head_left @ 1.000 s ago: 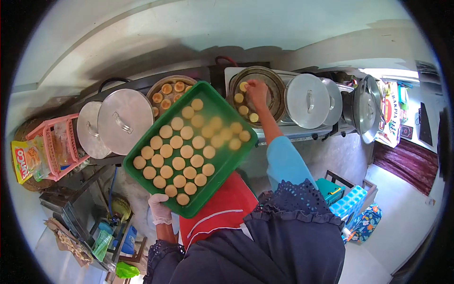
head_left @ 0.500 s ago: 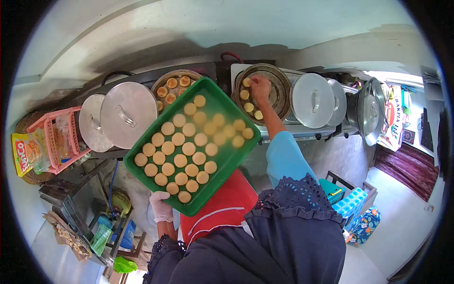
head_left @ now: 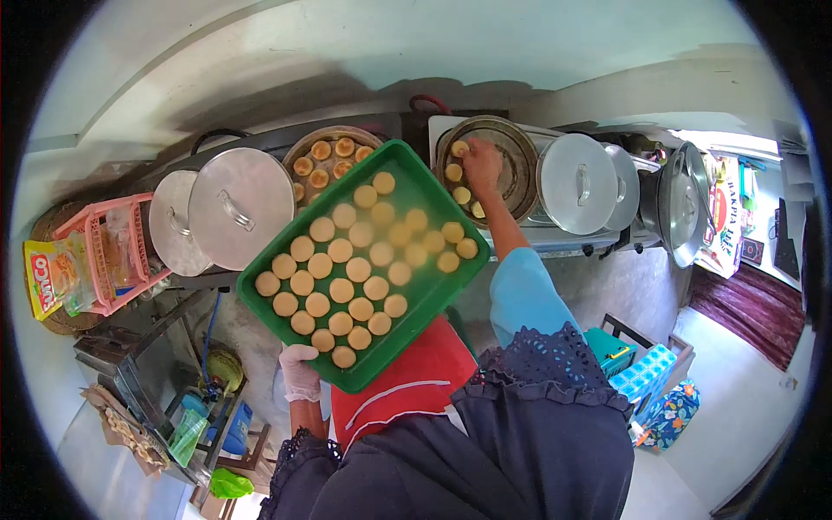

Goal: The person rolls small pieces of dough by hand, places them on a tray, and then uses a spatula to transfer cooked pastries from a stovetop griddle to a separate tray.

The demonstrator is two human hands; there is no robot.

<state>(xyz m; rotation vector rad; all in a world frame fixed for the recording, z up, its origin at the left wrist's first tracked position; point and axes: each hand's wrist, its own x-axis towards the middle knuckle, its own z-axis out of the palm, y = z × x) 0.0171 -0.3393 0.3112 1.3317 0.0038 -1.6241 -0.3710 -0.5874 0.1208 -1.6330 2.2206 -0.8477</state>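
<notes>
My left hand (head_left: 300,373), in a thin pale glove, grips the near-left corner of a green tray (head_left: 418,328). Pale round pastries (head_left: 341,290) lie in loose rows across it; a hazy smear blurs its far-right part. Bare and reaching forward, my right hand (head_left: 484,166) is inside a round metal pan (head_left: 517,186) on the stove. Its bent fingertips close at the uppermost pastry (head_left: 459,149) along the pan's left side; the hand partly hides them. Several pastries curve down that side. Behind the tray, a second pan (head_left: 295,156) holds browned pastries, partly covered by the tray.
Metal lids (head_left: 242,209) (head_left: 575,183) stand left and right of the pans. A lidded pot (head_left: 678,204) is at the far right. On the left are a pink basket (head_left: 117,251) and a yellow packet (head_left: 50,277). A dark metal rack (head_left: 143,364) stands below them.
The tray has shifted slightly right in the view, along with a small shift of the whole scene. My right hand stays in the pan by the uppermost pastry.
</notes>
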